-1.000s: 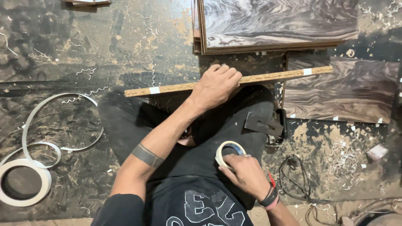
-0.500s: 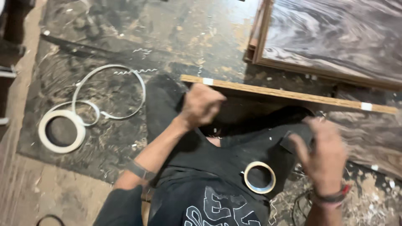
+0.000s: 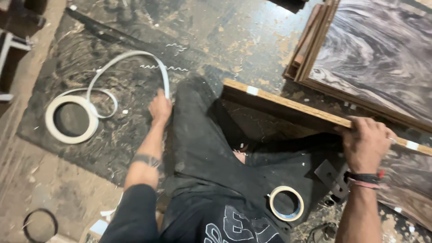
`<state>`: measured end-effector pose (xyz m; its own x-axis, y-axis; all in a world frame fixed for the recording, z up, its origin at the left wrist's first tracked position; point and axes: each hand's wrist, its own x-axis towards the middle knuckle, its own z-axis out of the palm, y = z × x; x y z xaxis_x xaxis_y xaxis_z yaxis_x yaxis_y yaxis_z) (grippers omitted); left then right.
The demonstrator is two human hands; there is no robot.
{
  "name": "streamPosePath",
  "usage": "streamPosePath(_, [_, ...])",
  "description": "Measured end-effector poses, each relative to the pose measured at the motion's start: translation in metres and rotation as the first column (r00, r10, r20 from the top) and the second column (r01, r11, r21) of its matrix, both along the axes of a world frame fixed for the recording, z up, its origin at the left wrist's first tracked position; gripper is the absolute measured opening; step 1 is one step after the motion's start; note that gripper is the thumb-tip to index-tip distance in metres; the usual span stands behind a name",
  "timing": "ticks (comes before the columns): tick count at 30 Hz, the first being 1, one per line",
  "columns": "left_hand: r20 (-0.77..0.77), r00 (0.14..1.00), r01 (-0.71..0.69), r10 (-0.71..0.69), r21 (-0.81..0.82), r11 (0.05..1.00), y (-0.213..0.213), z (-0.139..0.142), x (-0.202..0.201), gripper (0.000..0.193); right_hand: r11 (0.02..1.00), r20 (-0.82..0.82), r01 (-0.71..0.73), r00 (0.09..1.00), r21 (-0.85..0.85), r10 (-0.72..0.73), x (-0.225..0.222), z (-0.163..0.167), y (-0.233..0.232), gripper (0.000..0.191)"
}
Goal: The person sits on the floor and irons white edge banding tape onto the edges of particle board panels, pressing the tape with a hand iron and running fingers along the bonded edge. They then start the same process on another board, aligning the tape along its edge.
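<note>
I sit on a dirty dark floor with my legs in black trousers. My left hand (image 3: 160, 108) reaches out to the left and grips the end of a white edge-banding strip (image 3: 130, 63), which loops back to its coil (image 3: 71, 119). My right hand (image 3: 366, 144) holds a long narrow wooden board (image 3: 288, 105) that rests on its edge across my legs. A roll of masking tape (image 3: 286, 203) lies on my lap, touched by neither hand.
A stack of dark wood-grain veneered panels (image 3: 373, 54) lies at the upper right. A small dark metal tool (image 3: 332, 176) sits by my right wrist. Curly shavings litter the floor. A thin black ring (image 3: 40, 225) lies at the lower left.
My left hand left the board and moved left onto the white strip. My right hand let go of the tape roll, now on my lap, and took hold of the board. The view swung left.
</note>
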<state>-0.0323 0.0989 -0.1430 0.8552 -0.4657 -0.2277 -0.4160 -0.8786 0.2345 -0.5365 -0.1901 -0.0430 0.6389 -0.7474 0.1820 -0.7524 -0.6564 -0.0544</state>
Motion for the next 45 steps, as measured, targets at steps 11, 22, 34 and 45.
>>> streamPosePath(11, [-0.404, 0.648, -0.403, -0.646, -0.901, 0.160, -0.095, 0.187, -0.111, 0.028, 0.982, 0.309, -0.092, 0.950, 0.167, 0.036, 0.084, 0.047, 0.031, 0.039])
streamPosePath(22, [0.505, 0.375, 0.843, -0.777, -0.534, 0.060, -0.155, 0.152, -0.212, 0.051, 0.528, 0.730, -0.683, 0.012, 0.505, -0.683, 0.005, 0.031, 0.034, 0.057])
streamPosePath(34, [0.477, 0.281, 0.866, -0.833, -0.500, 0.006, -0.157, 0.131, -0.201, 0.048, 0.820, 0.755, -0.215, 0.559, 0.531, -0.342, -0.023, 0.056, -0.004, 0.038])
streamPosePath(45, [0.441, 0.416, 0.886, -0.795, -0.392, 0.246, -0.140, 0.138, -0.147, 0.053, 0.951, 0.349, 0.071, 0.920, 0.302, -0.180, -0.082, 0.057, -0.023, 0.026])
